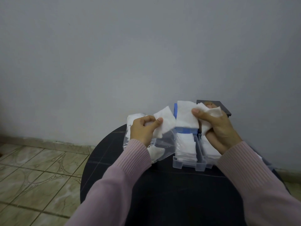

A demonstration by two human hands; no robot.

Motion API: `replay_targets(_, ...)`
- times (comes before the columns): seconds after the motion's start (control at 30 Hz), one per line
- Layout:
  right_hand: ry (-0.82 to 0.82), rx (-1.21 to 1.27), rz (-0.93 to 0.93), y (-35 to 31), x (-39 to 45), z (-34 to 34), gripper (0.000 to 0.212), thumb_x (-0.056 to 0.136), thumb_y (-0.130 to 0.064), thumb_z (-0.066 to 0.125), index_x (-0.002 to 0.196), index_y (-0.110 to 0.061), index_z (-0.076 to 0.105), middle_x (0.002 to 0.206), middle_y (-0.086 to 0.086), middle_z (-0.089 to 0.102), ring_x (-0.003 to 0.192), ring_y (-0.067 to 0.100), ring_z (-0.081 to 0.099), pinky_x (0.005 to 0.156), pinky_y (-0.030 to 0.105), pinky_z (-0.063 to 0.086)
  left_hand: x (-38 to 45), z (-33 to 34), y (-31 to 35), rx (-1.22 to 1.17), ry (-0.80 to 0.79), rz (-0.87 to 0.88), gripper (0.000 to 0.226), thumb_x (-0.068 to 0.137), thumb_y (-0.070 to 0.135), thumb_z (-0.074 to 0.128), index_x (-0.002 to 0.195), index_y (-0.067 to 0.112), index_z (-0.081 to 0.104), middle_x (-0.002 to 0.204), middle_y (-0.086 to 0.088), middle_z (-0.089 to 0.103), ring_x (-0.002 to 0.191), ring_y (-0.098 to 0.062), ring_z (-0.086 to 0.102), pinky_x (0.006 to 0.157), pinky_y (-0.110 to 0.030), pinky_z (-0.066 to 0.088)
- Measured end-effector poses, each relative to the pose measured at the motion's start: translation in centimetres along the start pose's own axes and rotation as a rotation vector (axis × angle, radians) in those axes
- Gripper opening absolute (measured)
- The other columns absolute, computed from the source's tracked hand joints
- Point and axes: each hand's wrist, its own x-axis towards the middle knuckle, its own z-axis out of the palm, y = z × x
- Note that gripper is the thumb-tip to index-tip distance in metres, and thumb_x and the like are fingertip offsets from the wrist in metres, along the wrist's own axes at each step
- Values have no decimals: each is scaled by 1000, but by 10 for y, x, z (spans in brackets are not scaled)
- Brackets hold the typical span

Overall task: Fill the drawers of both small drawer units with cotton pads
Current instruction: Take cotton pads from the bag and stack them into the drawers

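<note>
White cotton pads (164,123) were pinched in the left hand (143,129); the right hand (216,126) gripped more at 2 o'clock; loading was underway; next, placement into the open drawers (189,160) at 3 o'clock.

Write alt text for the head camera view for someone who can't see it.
Both hands hold white cotton pads above a round dark table: left hand pinches one pad, right hand grips several. Below sit open clear drawers filled with pads, beside a plastic bag.

near table edge (162,201): free | left: plastic bag (164,142) | centre-right: open drawers (187,163)
</note>
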Motion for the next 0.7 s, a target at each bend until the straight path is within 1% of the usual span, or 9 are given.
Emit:
replay_targets(0.07,-64,-32,-16,0,-3,4,29,65,-1,64,75,-14,40,72,-2,62,72,9,67,59,22,56,0,-1,0,27,6,-7,13,81,20,71,79,9,64,79,2,61,76,-11,56,67,-14,43)
replay_targets(0.13,-84,-114,-32,4,-5,7,32,68,3,64,71,-14,38,71,-1,57,67,5,64,56,19,53,0,-1,0,11,-45,-11,14,80,19,72,75,9,64,80,-2,62,77,-16,57,70,-21,45)
replay_targets(0.2,-59,-243,-50,9,-5,7,35,72,8,65,71,-15,38,76,1,53,65,2,62,57,17,52,-1,0,1,13,-132,-6,13,81,18,70,75,8,66,81,-5,63,77,-20,59,70,-25,46)
replay_targets(0.27,-27,-363,-71,12,-3,5,36,73,8,67,71,-15,40,78,2,52,65,1,61,58,17,53,-4,1,3,52,-213,23,13,84,15,66,74,6,66,76,-5,63,74,-20,58,70,-26,47)
replay_targets(0.37,-17,-453,-101,12,-2,4,36,73,9,68,72,-14,40,79,2,50,66,3,58,58,15,53,-6,1,5,68,-290,46,11,88,12,62,84,5,69,84,-9,66,81,-20,60,80,-31,49)
replay_targets(0.43,-17,-476,-116,13,-2,4,37,74,11,67,72,-13,39,77,2,48,59,-4,56,54,12,51,-9,1,7,68,-323,56,12,90,12,59,85,9,70,87,-8,67,83,-17,61,82,-27,49)
replay_targets(0.53,-13,-497,-134,14,-2,5,37,75,12,66,72,-12,39,77,2,46,53,-10,53,51,10,48,-12,2,9,75,-349,53,21,92,10,55,77,17,68,81,-2,65,80,-12,60,79,-20,47)
replay_targets(0.63,-3,-523,-162,16,0,3,38,73,11,68,72,-13,39,79,2,46,55,-11,52,51,10,47,-12,3,10,38,-361,29,22,92,9,53,75,13,66,81,-4,63,84,-17,57,85,-27,44)
replay_targets(0.7,-9,-563,-175,17,1,1,38,73,9,70,72,-13,40,78,1,47,56,-11,52,52,10,48,-13,4,11,24,-360,27,21,92,8,53,75,11,65,81,-5,61,83,-17,56,84,-26,42)
